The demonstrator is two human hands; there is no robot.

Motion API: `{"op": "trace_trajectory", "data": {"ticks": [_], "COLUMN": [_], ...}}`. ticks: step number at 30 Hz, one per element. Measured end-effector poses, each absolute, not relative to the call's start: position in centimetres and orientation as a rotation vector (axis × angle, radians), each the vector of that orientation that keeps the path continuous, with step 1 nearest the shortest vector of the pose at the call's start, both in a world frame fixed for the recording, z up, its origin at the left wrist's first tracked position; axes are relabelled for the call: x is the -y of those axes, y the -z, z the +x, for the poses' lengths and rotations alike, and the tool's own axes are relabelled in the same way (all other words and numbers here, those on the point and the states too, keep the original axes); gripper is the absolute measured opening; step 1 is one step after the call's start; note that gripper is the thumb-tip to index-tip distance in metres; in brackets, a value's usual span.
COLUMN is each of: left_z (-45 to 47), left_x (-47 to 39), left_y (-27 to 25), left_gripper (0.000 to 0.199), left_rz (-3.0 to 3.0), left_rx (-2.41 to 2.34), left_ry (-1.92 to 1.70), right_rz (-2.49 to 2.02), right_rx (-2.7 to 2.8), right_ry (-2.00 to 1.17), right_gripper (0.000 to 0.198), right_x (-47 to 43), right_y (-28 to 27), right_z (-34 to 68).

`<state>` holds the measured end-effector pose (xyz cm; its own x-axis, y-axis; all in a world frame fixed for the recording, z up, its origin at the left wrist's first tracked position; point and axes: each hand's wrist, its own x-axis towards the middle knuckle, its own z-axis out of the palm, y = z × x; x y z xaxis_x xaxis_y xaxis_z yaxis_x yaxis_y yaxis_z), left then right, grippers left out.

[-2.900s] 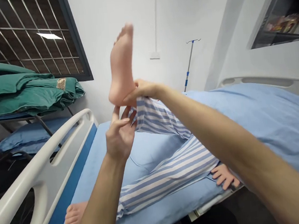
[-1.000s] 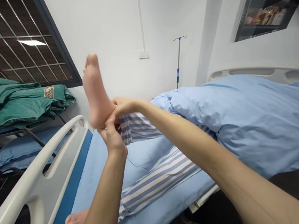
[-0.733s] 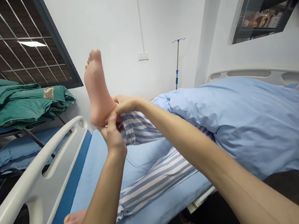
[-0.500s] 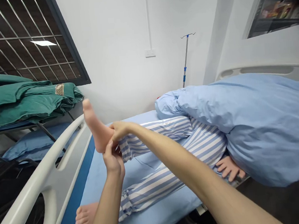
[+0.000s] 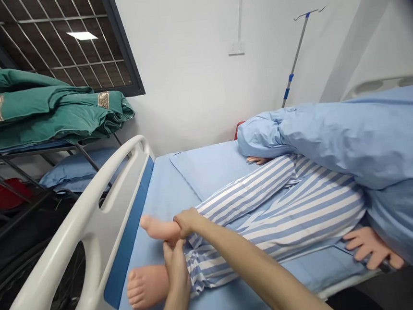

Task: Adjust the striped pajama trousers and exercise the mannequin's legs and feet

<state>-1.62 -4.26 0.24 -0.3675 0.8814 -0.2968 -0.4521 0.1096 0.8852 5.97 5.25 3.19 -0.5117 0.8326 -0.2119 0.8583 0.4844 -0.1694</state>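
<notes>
A manikin in blue-and-white striped trousers (image 5: 291,220) lies on the bed, its plastic-looking feet toward the left. My right hand (image 5: 189,221) is closed round the ankle of the far foot (image 5: 159,228), from above at the trouser cuff. Under that same ankle and heel, my left hand (image 5: 177,262) grips with the thumb up; its other fingers are partly hidden. The near foot (image 5: 147,286) rests on the sheet beside my left wrist, sole toward the footboard. One manikin hand (image 5: 373,246) shows at the bed's near edge.
A white footboard (image 5: 89,218) borders the bed on the left. Blue quilt (image 5: 335,139) covers the manikin's upper part. Behind stand an IV pole (image 5: 294,65) and, at left, a rack with green bedding (image 5: 54,113). A red container (image 5: 3,193) sits below it.
The far leg has come down toward the near leg, both my hands still round its ankle, and its foot has tipped from upright toward the footboard. The camera view has shifted left and down.
</notes>
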Motion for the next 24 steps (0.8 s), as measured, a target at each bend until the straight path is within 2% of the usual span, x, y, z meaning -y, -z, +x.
{"op": "trace_trajectory", "data": {"ticks": [5, 10, 13, 15, 17, 19, 21, 24], "left_z": [-1.0, -1.9, -3.1, -4.2, -5.2, -5.8, -5.9, -5.1], "left_x": [6.5, 7.8, 9.5, 11.0, 12.4, 13.4, 13.7, 13.2], "left_y": [-1.2, -1.6, -0.6, 1.0, 3.0, 4.9, 6.0, 5.5], "left_gripper": [0.047, 0.06, 0.05, 0.037, 0.02, 0.013, 0.011, 0.007], "left_rz": [0.59, 0.683, 0.679, 0.568, 0.406, 0.244, 0.097, 0.049], "left_rx": [-1.312, -1.373, -1.333, -1.343, -1.369, -1.357, -1.293, -1.183], "left_ry": [-1.492, -1.463, -1.469, -1.483, -1.484, -1.432, -1.36, -1.249], "right_rz": [1.507, 1.632, 1.772, 1.819, 1.761, 1.631, 1.591, 1.66], "right_rx": [-2.614, -2.657, -2.852, -2.987, -3.053, -3.033, -2.929, -2.76], "right_ry": [0.385, 0.276, 0.169, 0.278, 0.502, 0.591, 0.478, 0.267], "right_gripper": [0.05, 0.06, 0.05, 0.043, 0.046, 0.055, 0.062, 0.058], "right_x": [-4.9, -3.3, -0.3, 2.5, 5.2, 7.2, 8.4, 8.7], "right_y": [-0.9, -1.5, -2.4, -2.7, -2.7, -2.2, -1.4, -0.6], "right_z": [5.7, 5.8, 6.8, 7.8, 8.6, 8.8, 8.4, 7.1]}}
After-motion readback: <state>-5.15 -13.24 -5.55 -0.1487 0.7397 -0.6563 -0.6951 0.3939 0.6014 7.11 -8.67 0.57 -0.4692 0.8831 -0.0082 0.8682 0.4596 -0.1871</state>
